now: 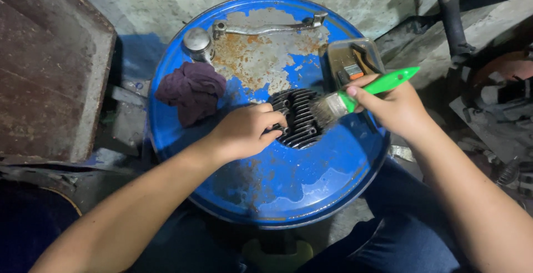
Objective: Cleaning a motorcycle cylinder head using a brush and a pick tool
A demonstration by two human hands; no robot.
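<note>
A dark finned engine cylinder head (300, 118) lies on the top of a blue, rust-patched drum (288, 184). My left hand (244, 131) grips the left side of the finned part and holds it down. My right hand (391, 106) holds a paintbrush with a bright green handle (383, 84). Its pale bristles (327, 108) rest against the right side of the fins.
On the drum lie a purple rag (191, 89), a round metal cap (197, 42), a long metal lever (266, 27) and a small tray (355, 59) with tools. A rusty metal box (50, 67) stands at left; engine parts (499, 101) clutter the right.
</note>
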